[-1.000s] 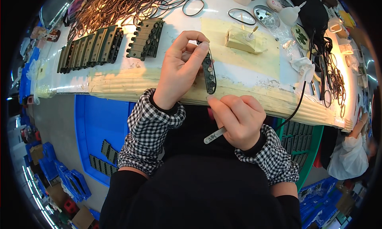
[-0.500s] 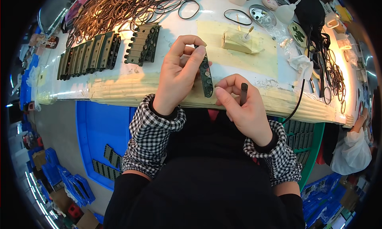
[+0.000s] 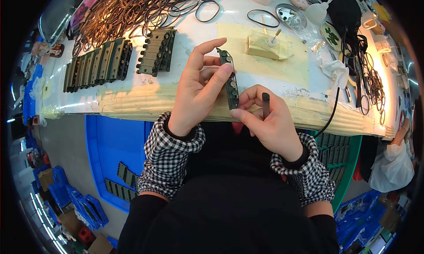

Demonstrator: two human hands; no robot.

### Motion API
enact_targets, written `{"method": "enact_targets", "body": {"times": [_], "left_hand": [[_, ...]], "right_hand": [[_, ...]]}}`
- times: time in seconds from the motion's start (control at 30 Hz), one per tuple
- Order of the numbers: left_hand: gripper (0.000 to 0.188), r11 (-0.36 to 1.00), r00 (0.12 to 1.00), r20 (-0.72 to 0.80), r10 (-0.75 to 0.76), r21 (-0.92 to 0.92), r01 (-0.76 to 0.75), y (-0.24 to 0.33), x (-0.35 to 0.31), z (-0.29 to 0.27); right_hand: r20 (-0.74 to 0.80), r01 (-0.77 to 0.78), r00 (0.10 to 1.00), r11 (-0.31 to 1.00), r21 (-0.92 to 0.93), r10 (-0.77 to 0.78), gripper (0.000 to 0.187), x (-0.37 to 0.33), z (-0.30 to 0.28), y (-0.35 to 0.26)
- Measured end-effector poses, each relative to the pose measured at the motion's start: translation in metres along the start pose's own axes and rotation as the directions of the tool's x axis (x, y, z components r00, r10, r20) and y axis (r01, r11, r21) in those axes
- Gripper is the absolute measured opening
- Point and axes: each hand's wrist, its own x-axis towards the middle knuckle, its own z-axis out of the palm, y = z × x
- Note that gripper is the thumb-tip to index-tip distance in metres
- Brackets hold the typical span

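Upright above the bench's front edge is a dark green toy tank side piece (image 3: 233,90) with small round wheels along it. My left hand (image 3: 199,84) pinches it between thumb and bent fingers, its index finger raised off the top end. At the piece's lower end, the thumb and forefinger of my right hand (image 3: 270,121) meet closely. A slim dark tool with a flat rounded end (image 3: 266,105) sticks up from between the right fingers; the rest of it is hidden in the hand.
Left on the bench stand a row of similar green pieces (image 3: 98,64) and a smaller group (image 3: 155,53), with heaped brown rubber bands (image 3: 128,11) behind. A yellow block with a small brush (image 3: 267,45) sits on yellowish paper. Below are blue (image 3: 95,165) and green trays (image 3: 353,165).
My left index finger has lifted from the piece's top end, and the thumb sits lower on it. My right fingertips have moved left and down to the piece's lower end.
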Motion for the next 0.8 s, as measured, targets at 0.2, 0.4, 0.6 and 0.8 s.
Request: {"method": "enact_targets", "body": {"times": [0.2, 0.4, 0.6, 0.8], "left_hand": [[0.052, 0.993, 0.997, -0.039, 0.065, -0.098, -0.069, 0.001, -0.005, 0.005], [0.048, 0.971, 0.992, 0.108, -0.072, -0.218, 0.094, 0.024, -0.015, 0.008], [0.026, 0.918, 0.94, 0.338, -0.044, -0.357, 0.171, 0.024, -0.018, 0.005], [0.018, 0.928, 0.906, 0.412, -0.099, -0.291, 0.234, 0.027, -0.017, 0.003]], "right_hand": [[0.0, 0.1, 0.995, 0.995, 0.007, -0.1, 0.016, -0.003, -0.002, 0.004], [-0.131, 0.175, 0.976, 0.984, -0.006, -0.175, 0.016, 0.008, -0.033, -0.019], [0.164, 0.189, 0.969, 0.982, -0.018, -0.183, 0.027, 0.017, -0.054, -0.037], [0.388, -0.002, 0.921, 0.999, 0.044, -0.015, 0.015, 0.025, -0.071, -0.047]]}}
